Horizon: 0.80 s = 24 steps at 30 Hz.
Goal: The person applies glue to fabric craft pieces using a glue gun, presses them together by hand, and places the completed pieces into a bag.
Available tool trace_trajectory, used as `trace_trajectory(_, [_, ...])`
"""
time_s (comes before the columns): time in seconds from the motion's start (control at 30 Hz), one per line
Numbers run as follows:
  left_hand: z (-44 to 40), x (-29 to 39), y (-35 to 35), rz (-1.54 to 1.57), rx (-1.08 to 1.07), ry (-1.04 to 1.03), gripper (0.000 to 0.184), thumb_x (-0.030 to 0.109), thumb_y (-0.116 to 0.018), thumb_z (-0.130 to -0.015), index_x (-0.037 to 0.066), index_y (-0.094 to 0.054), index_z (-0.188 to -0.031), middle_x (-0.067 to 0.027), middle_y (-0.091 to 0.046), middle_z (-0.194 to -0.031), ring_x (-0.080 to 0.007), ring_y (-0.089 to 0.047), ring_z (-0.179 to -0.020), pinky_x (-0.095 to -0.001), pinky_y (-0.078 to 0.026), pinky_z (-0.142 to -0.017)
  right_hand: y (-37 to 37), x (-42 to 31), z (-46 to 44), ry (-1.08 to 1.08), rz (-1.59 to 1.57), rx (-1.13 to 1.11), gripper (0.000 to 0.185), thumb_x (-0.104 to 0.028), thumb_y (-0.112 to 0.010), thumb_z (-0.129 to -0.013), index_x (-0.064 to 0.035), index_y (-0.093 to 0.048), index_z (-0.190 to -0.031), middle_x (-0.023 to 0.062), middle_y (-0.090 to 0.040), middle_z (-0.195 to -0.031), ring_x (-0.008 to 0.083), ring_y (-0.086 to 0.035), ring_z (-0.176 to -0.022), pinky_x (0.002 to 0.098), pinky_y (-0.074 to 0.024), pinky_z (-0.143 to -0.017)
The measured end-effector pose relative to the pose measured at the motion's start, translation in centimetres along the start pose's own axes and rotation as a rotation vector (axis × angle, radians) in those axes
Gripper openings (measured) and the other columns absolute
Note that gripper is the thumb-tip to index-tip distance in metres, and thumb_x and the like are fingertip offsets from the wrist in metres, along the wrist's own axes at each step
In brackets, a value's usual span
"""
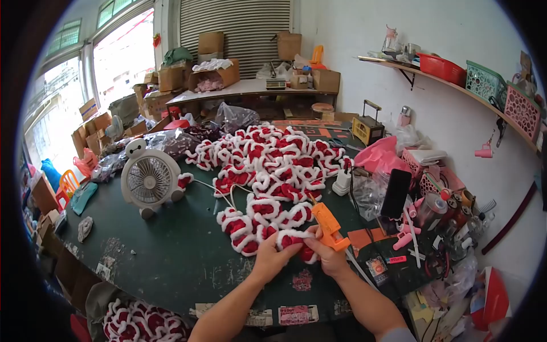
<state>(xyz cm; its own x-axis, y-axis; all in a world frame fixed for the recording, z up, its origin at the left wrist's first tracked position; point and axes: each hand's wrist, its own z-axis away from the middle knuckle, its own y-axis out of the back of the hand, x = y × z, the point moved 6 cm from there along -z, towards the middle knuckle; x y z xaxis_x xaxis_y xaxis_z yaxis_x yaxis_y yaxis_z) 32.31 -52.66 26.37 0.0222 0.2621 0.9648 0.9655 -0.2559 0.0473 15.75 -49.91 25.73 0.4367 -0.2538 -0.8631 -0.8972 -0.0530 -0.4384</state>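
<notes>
Near the front of the dark green table (188, 256), my left hand (272, 257) pinches the left side of a red and white fuzzy piece (292, 238). My right hand (327, 255) has its fingers closed at the piece's right side and also against an orange glue gun (327, 219), whose tip points up and to the left. Which fingers bear the glue gun is partly hidden. Just beyond both hands lies a large heap of similar red and white fuzzy pieces (268, 154), reaching toward the back of the table.
A white fan (149, 178) stands at the left. Right of the heap are a white plug adapter (342, 182), a black phone (395, 194) and pink bags (379, 154). A cable hangs near my right hand. More fuzzy pieces (142, 322) lie below the table's front left edge.
</notes>
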Motion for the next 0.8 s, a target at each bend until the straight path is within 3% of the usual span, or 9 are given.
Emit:
trace_trajectory(0.03, [-0.2, -0.9, -0.3, 0.120, -0.091, 0.119, 0.032, 0.016, -0.078, -0.086, -0.001, -0.064, -0.109, -0.0057, -0.064, -0.107, -0.0109, -0.060, -0.092, -0.0263, -0.049, -0.078, 0.6, 0.2, -0.3, 0.010, 0.008, 0.029, 0.026, 0.004, -0.071, -0.084, -0.0104, -0.050, -0.092, 0.0054, -0.058, -0.108, 0.0130, -0.059, -0.097, 0.0266, -0.0495, -0.084])
trace_trajectory(0.1, [-1.1, -0.4, 0.5, 0.203, -0.043, -0.044, 0.021, 0.012, -0.072, -0.091, 0.002, -0.065, -0.108, -0.0014, -0.065, -0.096, -0.0084, -0.060, -0.085, -0.0238, -0.048, -0.076, 1.4, 0.5, -0.3, 0.006, 0.010, 0.074, 0.026, 0.004, -0.070, -0.084, -0.0103, -0.050, -0.092, 0.0056, -0.058, -0.108, 0.0132, -0.059, -0.097, 0.0268, -0.0494, -0.085])
trace_trajectory(0.37, [-1.0, 0.0, -0.7, 0.886, -0.220, 0.224, 0.025, 0.009, -0.057, -0.100, 0.000, -0.059, -0.122, -0.0099, -0.068, -0.115, -0.0169, -0.067, -0.100, -0.0335, -0.053, -0.089, 1.3, 0.6, -0.7, -0.021, -0.047, 0.072, 0.028, 0.009, -0.067, -0.083, -0.0105, -0.050, -0.092, 0.0056, -0.058, -0.107, 0.0142, -0.059, -0.097, 0.0271, -0.0490, -0.086])
trace_trajectory(0.53, [-1.8, 0.0, -1.1, 0.693, -0.194, 0.197, 0.030, 0.009, -0.061, -0.097, 0.000, -0.055, -0.125, -0.0080, -0.067, -0.113, -0.0154, -0.066, -0.102, -0.0298, -0.054, -0.086, 0.4, -0.6, -0.4, -0.077, -0.045, 0.033, 0.025, 0.006, -0.068, -0.085, -0.0104, -0.050, -0.091, 0.0051, -0.058, -0.107, 0.0125, -0.059, -0.094, 0.0241, -0.0497, -0.077])
trace_trajectory(0.63, [-1.4, -0.2, -1.2, 0.580, -0.111, 0.185, 0.032, 0.010, -0.067, -0.095, 0.001, -0.055, -0.123, -0.0073, -0.066, -0.111, -0.0130, -0.065, -0.100, -0.0271, -0.054, -0.085, -0.3, -0.7, -0.6, 0.015, 0.017, -0.031, 0.023, 0.001, -0.069, -0.087, -0.0105, -0.051, -0.091, 0.0035, -0.058, -0.104, 0.0097, -0.060, -0.090, 0.0217, -0.0483, -0.070])
trace_trajectory(0.7, [-0.6, -0.5, -1.3, 0.542, -0.104, 0.225, 0.034, 0.013, -0.070, -0.093, 0.002, -0.055, -0.121, -0.0071, -0.065, -0.110, -0.0117, -0.064, -0.098, -0.0268, -0.053, -0.086, -0.1, 0.8, -0.5, -0.086, 0.175, -0.032, 0.022, -0.001, -0.070, -0.087, -0.0106, -0.051, -0.092, 0.0015, -0.059, -0.097, 0.0082, -0.060, -0.083, 0.0218, -0.0470, -0.067])
trace_trajectory(0.8, [0.0, -0.7, -0.8, 0.503, -0.145, 0.205, 0.038, 0.009, -0.073, -0.090, 0.003, -0.053, -0.121, -0.0064, -0.065, -0.109, -0.0124, -0.064, -0.098, -0.0271, -0.053, -0.085, -0.6, -0.1, -0.2, -0.107, 0.057, 0.022, 0.023, 0.001, -0.070, -0.087, -0.0111, -0.052, -0.092, -0.0003, -0.059, -0.090, 0.0083, -0.059, -0.076, 0.0221, -0.0462, -0.065])
